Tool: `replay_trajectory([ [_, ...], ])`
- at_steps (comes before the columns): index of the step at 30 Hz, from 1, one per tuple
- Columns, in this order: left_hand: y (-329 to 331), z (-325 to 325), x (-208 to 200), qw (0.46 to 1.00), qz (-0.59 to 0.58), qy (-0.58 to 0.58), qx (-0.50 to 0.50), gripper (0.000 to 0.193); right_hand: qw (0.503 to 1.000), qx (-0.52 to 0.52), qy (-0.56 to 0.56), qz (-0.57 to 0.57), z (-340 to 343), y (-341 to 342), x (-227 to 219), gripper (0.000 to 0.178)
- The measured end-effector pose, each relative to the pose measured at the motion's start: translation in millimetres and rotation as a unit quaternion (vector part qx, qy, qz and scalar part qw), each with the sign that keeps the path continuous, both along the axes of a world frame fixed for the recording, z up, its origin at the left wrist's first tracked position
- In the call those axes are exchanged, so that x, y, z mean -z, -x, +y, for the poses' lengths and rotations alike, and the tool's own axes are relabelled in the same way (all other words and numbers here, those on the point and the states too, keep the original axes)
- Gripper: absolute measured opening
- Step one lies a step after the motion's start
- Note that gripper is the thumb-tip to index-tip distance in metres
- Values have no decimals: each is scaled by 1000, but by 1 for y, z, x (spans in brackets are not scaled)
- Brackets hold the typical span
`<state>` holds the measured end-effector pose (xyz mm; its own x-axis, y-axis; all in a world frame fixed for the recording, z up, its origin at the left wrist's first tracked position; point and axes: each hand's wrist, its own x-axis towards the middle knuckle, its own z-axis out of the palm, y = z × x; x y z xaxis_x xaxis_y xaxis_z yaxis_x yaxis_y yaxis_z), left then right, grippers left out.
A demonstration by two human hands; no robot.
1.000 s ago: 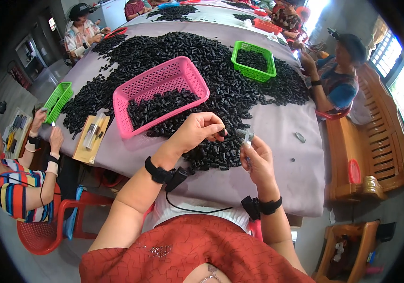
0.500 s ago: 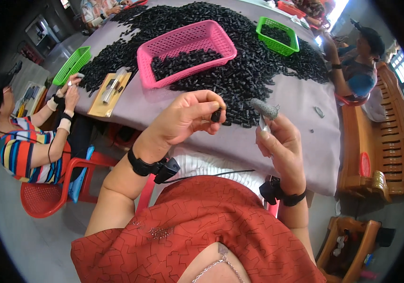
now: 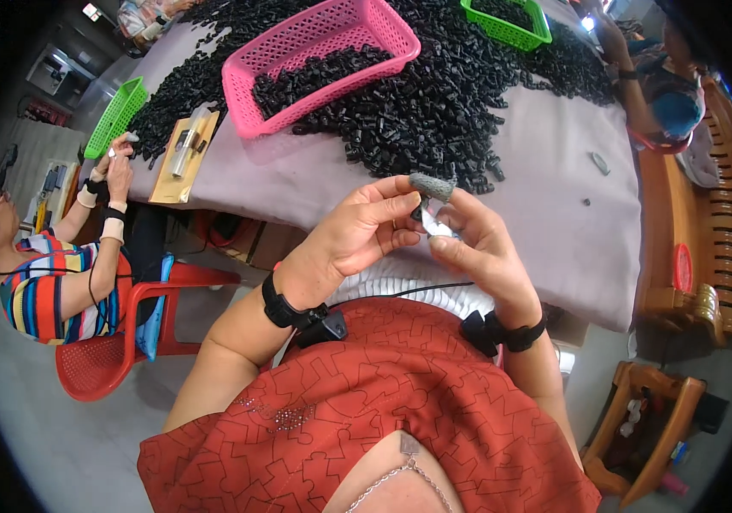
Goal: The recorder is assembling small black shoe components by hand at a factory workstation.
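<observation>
In front of my chest the two hands meet. My left hand (image 3: 350, 226) pinches a small black plastic piece (image 3: 418, 211) between thumb and fingertips, mostly hidden by the fingers. My right hand (image 3: 484, 250) grips a small silver blade (image 3: 437, 226) whose metal lies against or very close to the piece; its handle is hidden in the palm. A grey knitted finger cover (image 3: 432, 185) sits on the right index finger, reaching across toward the left fingertips. Just beyond the hands, a large heap of similar black pieces (image 3: 434, 111) spreads over the table.
A pink basket (image 3: 242, 115) holding black pieces stands on the cloth-covered table (image 3: 554, 222). Green baskets stand at the far right (image 3: 520, 36) and left (image 3: 115, 120). A brown pad (image 3: 179, 175) carries a clear tube. Co-workers sit at left (image 3: 75, 274) and right (image 3: 673, 94).
My right hand has moved left with the blade, up to the black piece in my left hand. The hands were apart before. The view has shifted, so the table's contents sit higher in the picture.
</observation>
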<state>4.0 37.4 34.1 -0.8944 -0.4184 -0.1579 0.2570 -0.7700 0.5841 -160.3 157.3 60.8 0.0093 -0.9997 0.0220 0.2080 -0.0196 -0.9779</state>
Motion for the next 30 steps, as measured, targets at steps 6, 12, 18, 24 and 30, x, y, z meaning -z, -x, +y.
replay_trajectory([
  [6, 3, 5, 1, 1000, -10, -7, 3, 29, 999, -9, 21, -28, -1, 4, 7, 55],
  [12, 11, 8, -1, 999, -35, -2, -13, 33, 995, -36, -15, -94, -2, 16, 19, 56],
  [18, 15, 6, 3, 1000, -18, -18, 11, 36, 993, -56, -10, -106, 1, 18, 17, 55],
  [24, 16, 6, 2, 999, -4, 4, 35, 39, 992, -57, -20, -112, 0, 25, 18, 50],
  [30, 17, 3, 3, 999, -26, -21, 22, 41, 988, -84, -10, -129, 0, 21, 21, 50],
])
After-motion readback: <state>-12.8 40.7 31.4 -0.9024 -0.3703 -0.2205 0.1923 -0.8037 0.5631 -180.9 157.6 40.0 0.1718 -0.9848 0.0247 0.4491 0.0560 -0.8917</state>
